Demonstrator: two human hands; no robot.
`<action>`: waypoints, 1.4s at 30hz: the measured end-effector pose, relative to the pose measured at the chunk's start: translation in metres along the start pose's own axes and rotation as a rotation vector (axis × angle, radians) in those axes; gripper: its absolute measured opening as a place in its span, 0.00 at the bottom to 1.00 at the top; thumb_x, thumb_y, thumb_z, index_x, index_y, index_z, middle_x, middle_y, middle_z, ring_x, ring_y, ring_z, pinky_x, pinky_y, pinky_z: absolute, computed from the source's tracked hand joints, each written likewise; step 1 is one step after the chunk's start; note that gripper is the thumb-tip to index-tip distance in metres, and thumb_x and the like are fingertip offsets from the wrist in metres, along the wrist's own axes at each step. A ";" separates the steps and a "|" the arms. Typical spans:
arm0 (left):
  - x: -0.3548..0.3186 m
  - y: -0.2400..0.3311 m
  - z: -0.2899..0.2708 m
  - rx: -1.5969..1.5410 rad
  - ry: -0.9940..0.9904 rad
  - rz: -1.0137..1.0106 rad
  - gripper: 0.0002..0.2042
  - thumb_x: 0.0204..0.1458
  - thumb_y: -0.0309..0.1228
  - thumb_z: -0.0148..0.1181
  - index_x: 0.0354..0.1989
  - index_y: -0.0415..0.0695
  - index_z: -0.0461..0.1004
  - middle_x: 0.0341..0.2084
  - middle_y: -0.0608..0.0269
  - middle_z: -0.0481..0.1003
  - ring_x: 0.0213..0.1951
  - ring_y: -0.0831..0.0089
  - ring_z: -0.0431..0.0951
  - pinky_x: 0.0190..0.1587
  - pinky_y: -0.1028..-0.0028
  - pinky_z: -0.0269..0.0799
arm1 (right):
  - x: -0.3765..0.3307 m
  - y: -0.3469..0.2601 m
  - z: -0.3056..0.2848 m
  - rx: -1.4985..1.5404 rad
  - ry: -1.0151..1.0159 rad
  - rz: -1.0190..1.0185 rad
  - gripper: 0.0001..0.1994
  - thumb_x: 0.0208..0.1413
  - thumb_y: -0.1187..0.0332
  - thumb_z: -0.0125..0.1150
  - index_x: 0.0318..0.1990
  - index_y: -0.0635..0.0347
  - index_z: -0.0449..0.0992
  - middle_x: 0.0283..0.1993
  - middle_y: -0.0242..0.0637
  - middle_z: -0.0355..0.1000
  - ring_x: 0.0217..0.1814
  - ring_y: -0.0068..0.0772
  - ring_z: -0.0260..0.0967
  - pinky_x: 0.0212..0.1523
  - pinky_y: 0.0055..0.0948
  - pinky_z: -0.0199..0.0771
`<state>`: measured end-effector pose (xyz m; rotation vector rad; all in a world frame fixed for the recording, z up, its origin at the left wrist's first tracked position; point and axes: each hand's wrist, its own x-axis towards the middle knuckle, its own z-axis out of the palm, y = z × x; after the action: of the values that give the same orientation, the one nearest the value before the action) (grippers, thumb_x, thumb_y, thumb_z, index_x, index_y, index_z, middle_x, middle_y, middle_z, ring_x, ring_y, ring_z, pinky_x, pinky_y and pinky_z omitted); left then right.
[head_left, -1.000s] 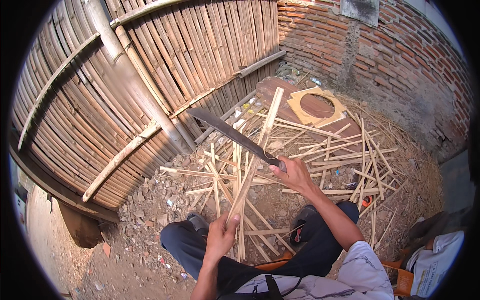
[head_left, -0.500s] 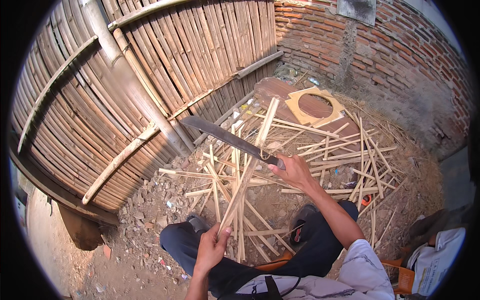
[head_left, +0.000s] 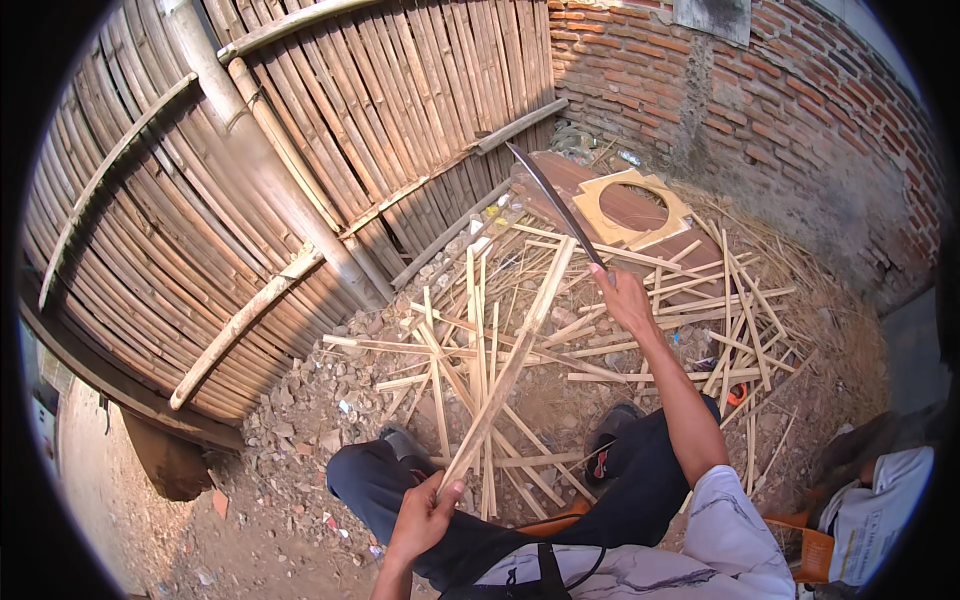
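My left hand (head_left: 424, 517) is closed round the near end of a long split bamboo strip (head_left: 508, 372), which slants up and away to the right. In my right hand (head_left: 622, 297) is the handle of a machete, the fingers wrapped round it. The dark, slightly curved blade of the machete (head_left: 556, 205) points up and to the left, beyond the strip's far end and apart from it. Below the held strip, many cut bamboo strips (head_left: 473, 330) lie crossed over one another on the ground, more of them (head_left: 735, 330) to the right.
A bamboo slat fence (head_left: 390, 120) stands at the left and a brick wall (head_left: 640, 90) at the back right. On a brown board (head_left: 550, 180) rests a yellowish panel (head_left: 603, 222) with a round hole. A white and orange sack (head_left: 880, 520) sits at the lower right. Rubble covers the ground.
The machete has swung up and away to the right, off the strip it lay across. My right hand rose with it; the strip's far end tilted slightly right, my left hand almost still.
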<state>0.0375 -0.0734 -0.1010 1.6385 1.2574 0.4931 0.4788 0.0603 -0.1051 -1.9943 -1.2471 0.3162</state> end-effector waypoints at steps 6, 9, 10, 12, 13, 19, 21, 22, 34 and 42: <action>0.013 0.010 -0.005 0.025 -0.034 0.072 0.14 0.68 0.38 0.57 0.40 0.36 0.77 0.15 0.64 0.69 0.21 0.79 0.65 0.26 0.70 0.64 | -0.038 -0.023 0.010 0.017 -0.029 -0.197 0.34 0.66 0.40 0.52 0.32 0.69 0.80 0.23 0.56 0.72 0.30 0.60 0.73 0.36 0.50 0.70; 0.014 0.019 -0.008 -0.011 -0.044 0.071 0.14 0.68 0.37 0.56 0.40 0.36 0.77 0.15 0.64 0.68 0.21 0.79 0.65 0.27 0.69 0.64 | -0.046 -0.025 0.014 -0.050 -0.086 -0.164 0.33 0.66 0.39 0.52 0.32 0.67 0.81 0.22 0.54 0.72 0.28 0.56 0.73 0.35 0.49 0.69; 0.014 0.023 -0.009 -0.038 -0.053 0.052 0.14 0.68 0.37 0.56 0.40 0.37 0.77 0.15 0.63 0.68 0.21 0.78 0.66 0.27 0.69 0.65 | -0.046 -0.024 0.014 -0.057 -0.092 -0.154 0.33 0.66 0.39 0.52 0.31 0.67 0.81 0.21 0.52 0.72 0.27 0.53 0.73 0.34 0.48 0.69; 0.013 0.027 -0.014 -0.058 -0.031 0.051 0.14 0.67 0.37 0.57 0.38 0.37 0.76 0.14 0.58 0.68 0.20 0.75 0.65 0.27 0.68 0.64 | -0.042 -0.011 0.014 0.221 -0.159 -0.016 0.33 0.67 0.39 0.51 0.33 0.67 0.80 0.18 0.43 0.67 0.20 0.39 0.67 0.28 0.41 0.67; 0.013 0.028 -0.015 -0.068 -0.020 0.051 0.14 0.67 0.37 0.57 0.37 0.37 0.76 0.14 0.56 0.67 0.19 0.73 0.65 0.27 0.67 0.64 | -0.040 -0.005 0.013 0.360 -0.190 0.054 0.32 0.67 0.40 0.51 0.34 0.67 0.80 0.16 0.38 0.65 0.17 0.33 0.64 0.24 0.37 0.66; 0.012 0.023 -0.008 0.235 0.211 0.155 0.15 0.65 0.34 0.60 0.28 0.37 0.70 0.12 0.54 0.67 0.16 0.69 0.65 0.22 0.67 0.62 | -0.054 -0.024 -0.001 1.028 -0.294 0.150 0.28 0.70 0.45 0.50 0.46 0.68 0.77 0.14 0.20 0.52 0.12 0.13 0.46 0.14 0.19 0.49; 0.018 0.019 0.000 0.311 0.271 0.183 0.15 0.63 0.33 0.61 0.28 0.37 0.68 0.13 0.50 0.67 0.16 0.57 0.68 0.22 0.64 0.63 | -0.055 -0.021 -0.003 1.089 -0.306 0.092 0.25 0.68 0.48 0.56 0.48 0.69 0.78 0.15 0.20 0.54 0.13 0.12 0.47 0.15 0.19 0.49; 0.021 0.018 0.004 0.349 0.301 0.197 0.15 0.63 0.32 0.62 0.27 0.38 0.67 0.13 0.48 0.67 0.16 0.51 0.69 0.22 0.63 0.63 | -0.057 -0.020 -0.003 1.077 -0.314 0.050 0.24 0.68 0.51 0.58 0.49 0.69 0.78 0.15 0.20 0.55 0.13 0.11 0.48 0.15 0.19 0.49; 0.032 0.023 0.029 0.436 0.312 0.277 0.13 0.60 0.33 0.64 0.29 0.39 0.68 0.15 0.46 0.70 0.21 0.42 0.74 0.25 0.53 0.66 | -0.073 -0.025 0.008 0.843 -0.266 0.002 0.14 0.59 0.64 0.72 0.44 0.65 0.80 0.21 0.20 0.65 0.16 0.12 0.56 0.17 0.21 0.51; 0.029 0.022 0.027 0.421 0.290 0.291 0.13 0.61 0.33 0.63 0.30 0.39 0.69 0.15 0.46 0.70 0.21 0.45 0.74 0.25 0.55 0.67 | -0.074 -0.029 0.001 0.797 -0.328 0.046 0.08 0.58 0.70 0.70 0.35 0.62 0.75 0.19 0.20 0.63 0.17 0.11 0.55 0.17 0.22 0.48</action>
<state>0.0806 -0.0590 -0.1010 2.1839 1.4074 0.6980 0.4228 0.0047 -0.0981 -1.3052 -1.0295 1.0190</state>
